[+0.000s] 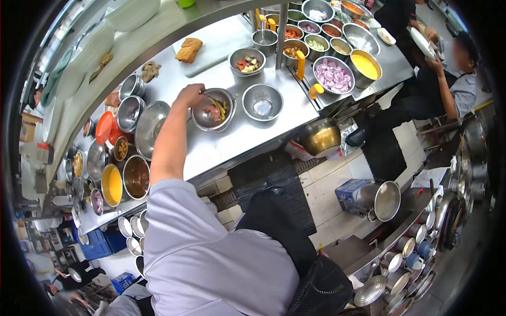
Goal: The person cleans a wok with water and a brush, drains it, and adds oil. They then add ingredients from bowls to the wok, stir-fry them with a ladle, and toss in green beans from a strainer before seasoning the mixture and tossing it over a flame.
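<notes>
My left hand [191,96] reaches forward over the steel counter, its fingers curled over the left rim of a metal bowl [225,121]. Inside the bowl lie pinkish pieces [212,111] that look like sliced meat, beside green strips [219,107]. A second rim shows under this bowl, as if two are stacked. Just to the right stands another metal bowl [262,92] with only a shiny bottom showing. Behind them is a bowl of chopped mixed vegetables [246,64]. My right hand cannot be made out; my torso fills the lower middle.
A white cutting board [221,50] holds golden-brown bread-like pieces [188,50]. Chopped red onion [333,76] and yellow liquid [365,64] fill containers at right; more bowls and a colander [150,131] crowd the left. A post [282,37] rises behind. A co-worker [448,84] holds a plate.
</notes>
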`<state>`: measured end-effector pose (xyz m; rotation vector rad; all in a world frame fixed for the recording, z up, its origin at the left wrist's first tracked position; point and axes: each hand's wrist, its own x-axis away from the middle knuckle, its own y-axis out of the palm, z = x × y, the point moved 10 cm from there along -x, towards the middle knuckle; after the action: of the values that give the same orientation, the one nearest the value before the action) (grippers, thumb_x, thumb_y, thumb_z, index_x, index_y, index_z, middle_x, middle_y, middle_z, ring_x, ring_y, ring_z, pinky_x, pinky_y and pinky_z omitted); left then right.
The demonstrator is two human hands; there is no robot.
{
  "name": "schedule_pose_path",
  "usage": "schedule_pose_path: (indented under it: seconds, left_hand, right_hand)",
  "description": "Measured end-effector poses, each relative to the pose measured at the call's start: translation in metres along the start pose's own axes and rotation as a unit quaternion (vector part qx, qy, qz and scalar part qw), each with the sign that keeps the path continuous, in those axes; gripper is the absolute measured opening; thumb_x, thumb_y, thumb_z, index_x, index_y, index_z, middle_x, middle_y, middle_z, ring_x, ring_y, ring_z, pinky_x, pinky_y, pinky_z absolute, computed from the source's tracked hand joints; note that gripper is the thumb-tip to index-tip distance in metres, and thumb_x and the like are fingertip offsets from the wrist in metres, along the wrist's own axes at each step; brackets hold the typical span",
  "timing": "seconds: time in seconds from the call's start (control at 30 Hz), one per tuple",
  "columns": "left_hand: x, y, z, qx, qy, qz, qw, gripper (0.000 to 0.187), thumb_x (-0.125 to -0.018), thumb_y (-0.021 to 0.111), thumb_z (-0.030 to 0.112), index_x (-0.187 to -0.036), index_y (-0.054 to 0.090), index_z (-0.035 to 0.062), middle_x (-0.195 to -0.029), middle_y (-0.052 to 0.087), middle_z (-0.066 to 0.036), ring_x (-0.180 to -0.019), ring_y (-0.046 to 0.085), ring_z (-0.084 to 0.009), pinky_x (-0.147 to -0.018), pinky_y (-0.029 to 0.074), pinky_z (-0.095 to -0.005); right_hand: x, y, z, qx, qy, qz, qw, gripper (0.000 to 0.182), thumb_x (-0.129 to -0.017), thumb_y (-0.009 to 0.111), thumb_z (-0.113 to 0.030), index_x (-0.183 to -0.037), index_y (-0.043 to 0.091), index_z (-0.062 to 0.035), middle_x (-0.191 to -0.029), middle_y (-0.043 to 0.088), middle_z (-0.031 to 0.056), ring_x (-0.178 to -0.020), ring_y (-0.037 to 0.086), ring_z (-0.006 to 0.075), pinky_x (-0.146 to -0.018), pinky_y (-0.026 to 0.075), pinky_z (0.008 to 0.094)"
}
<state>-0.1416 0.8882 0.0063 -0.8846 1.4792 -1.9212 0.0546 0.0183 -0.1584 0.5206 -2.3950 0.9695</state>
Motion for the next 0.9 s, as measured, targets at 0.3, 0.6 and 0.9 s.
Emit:
schedule_pose_path:
  seconds: [0.3,0.6,0.9]
  left_hand:
    - [-0.023,-0.050,0.070,0.270,0.091,-0.011,0.959,0.030,-0.089,0.067,0.025,-0.106,0.062,0.0018,-0.089,0.062,-0.004,-0.069,0.056,-0.0115,-0.058,0.049,-0.0299]
    - [-0.168,0.045,0.208,0.324,0.032,-0.083,0.942,0.026,-0.078,0.068,0.008,-0.099,0.064,-0.0066,-0.081,0.065,-0.013,-0.061,0.065,-0.0177,-0.050,0.054,-0.0303]
    - [-0.136,0.018,0.145,0.269,0.016,0.048,0.962,0.049,-0.084,0.070,0.035,-0.115,0.063,-0.0016,-0.110,0.070,-0.022,-0.101,0.068,-0.0342,-0.087,0.052,-0.0419]
  right_hand:
    - [-0.038,0.002,-0.098,0.122,-0.027,-0.067,0.990,0.052,-0.093,0.066,-0.019,-0.138,0.053,0.0029,-0.075,0.065,0.0112,-0.058,0.062,0.0146,-0.054,0.049,0.0303]
    - [-0.032,0.030,-0.115,-0.003,0.033,-0.085,0.996,0.054,-0.094,0.066,-0.025,-0.140,0.052,-0.0011,-0.088,0.065,0.0098,-0.066,0.066,0.0149,-0.055,0.050,0.0280]
    - [0.003,0.027,-0.038,0.039,0.099,-0.058,0.993,0.056,-0.092,0.069,-0.023,-0.136,0.052,0.0064,-0.081,0.063,0.0095,-0.057,0.060,0.0129,-0.049,0.047,0.0281]
